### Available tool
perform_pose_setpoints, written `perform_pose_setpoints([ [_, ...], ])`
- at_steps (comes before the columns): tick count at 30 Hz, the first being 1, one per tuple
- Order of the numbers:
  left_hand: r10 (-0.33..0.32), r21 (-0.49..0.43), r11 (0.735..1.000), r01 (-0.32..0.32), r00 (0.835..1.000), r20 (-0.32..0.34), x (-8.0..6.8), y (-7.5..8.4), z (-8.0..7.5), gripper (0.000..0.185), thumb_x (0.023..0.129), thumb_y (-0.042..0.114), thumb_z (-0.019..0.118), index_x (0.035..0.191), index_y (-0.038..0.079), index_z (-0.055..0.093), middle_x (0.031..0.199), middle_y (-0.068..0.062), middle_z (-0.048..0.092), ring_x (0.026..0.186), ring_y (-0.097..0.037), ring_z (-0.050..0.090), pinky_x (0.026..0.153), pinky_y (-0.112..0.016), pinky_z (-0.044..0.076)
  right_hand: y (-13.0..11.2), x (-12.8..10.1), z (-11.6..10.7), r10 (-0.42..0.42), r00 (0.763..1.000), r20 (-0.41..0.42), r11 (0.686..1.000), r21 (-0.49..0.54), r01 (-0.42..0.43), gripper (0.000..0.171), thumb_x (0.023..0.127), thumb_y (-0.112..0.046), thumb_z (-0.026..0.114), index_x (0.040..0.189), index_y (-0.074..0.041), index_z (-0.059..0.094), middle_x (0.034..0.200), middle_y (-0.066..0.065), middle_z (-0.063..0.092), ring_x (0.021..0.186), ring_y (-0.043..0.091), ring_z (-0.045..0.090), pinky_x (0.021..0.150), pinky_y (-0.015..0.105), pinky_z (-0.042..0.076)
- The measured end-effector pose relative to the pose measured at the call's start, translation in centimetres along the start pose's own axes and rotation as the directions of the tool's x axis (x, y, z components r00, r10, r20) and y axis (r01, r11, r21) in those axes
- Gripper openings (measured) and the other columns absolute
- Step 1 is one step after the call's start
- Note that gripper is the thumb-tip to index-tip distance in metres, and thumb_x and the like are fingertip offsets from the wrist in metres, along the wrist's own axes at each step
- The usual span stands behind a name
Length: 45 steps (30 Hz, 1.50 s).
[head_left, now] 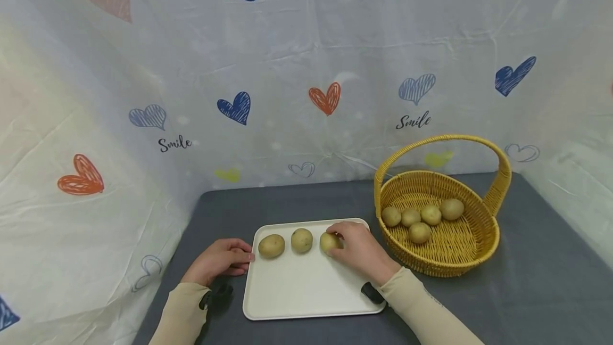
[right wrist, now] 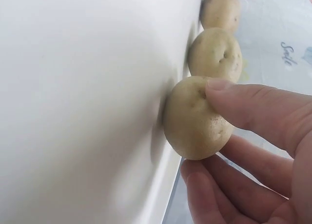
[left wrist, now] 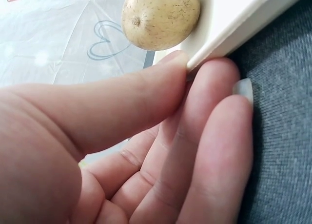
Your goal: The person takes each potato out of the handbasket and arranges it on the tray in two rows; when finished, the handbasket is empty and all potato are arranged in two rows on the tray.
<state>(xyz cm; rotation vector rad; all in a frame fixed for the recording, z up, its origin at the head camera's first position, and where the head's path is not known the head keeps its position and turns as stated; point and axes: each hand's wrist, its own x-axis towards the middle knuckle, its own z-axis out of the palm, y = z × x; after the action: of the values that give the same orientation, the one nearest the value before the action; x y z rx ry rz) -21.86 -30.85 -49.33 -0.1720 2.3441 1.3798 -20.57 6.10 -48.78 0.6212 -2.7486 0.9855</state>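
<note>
While our left hand (head_left: 221,260) pinches the white tray (head_left: 306,292) by its rim at nine o'clock, thumb above and fingers beneath, our right hand (head_left: 363,248) pinches the right potato (head_left: 326,244) between thumb and fingers, toward the tray's one o'clock. We cannot tell whether that potato touches the tray's surface. Two more sit in line with it on the tray: the middle potato (head_left: 301,241) near twelve o'clock and the left potato (head_left: 271,246) near ten o'clock, just inside the rim from our left hand. From overhead we see a gap between each of the three.

Our tabletop (head_left: 282,204) is dark grey. Just beyond the tray, between its two and three o'clock, we have a yellow wicker basket (head_left: 452,244) with a tall arched handle. Five basket potatoes (head_left: 431,215) lie inside it, four in a loose row from nine toward one o'clock and the fifth on the row's six o'clock side. Beige sleeves (head_left: 184,305) cover our forearms. At twelve o'clock, behind the tabletop, we see a pale cloth (head_left: 278,57) printed with coloured hearts and the word "Smile" twice.
</note>
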Motion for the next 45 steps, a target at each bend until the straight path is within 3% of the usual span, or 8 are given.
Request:
perform_pose_setpoints([
  [36, 0.003, 0.0, 1.0, -0.003, 1.0, 0.023, 0.16, -0.27, -0.19, 0.038, 0.095, 0.023, 0.086, 0.122, 0.001, 0.073, 0.093, -0.007, 0.076, 0.084, -0.018, 0.075, 0.077, -0.033, 0.067, 0.18, 0.06, -0.51, 0.074, 0.996, 0.055, 0.996, 0.046, -0.076, 0.043, 0.086, -0.021, 0.092, 0.124, -0.007, 0.077, 0.121, 0.006, 0.08, 0.109, 0.025, 0.076, 0.095, 0.043, 0.061],
  [45, -0.018, 0.011, 1.0, 0.018, 1.0, -0.017, 0.31, -0.21, 0.01, 0.037, 0.094, 0.024, 0.087, 0.121, 0.002, 0.074, 0.094, -0.006, 0.077, 0.083, -0.017, 0.075, 0.075, -0.033, 0.067, 0.49, 0.15, -0.75, 0.085, 0.995, 0.055, 0.996, 0.035, -0.087, 0.045, 0.088, -0.026, 0.092, 0.127, -0.01, 0.077, 0.125, 0.005, 0.079, 0.11, 0.026, 0.075, 0.095, 0.043, 0.061],
])
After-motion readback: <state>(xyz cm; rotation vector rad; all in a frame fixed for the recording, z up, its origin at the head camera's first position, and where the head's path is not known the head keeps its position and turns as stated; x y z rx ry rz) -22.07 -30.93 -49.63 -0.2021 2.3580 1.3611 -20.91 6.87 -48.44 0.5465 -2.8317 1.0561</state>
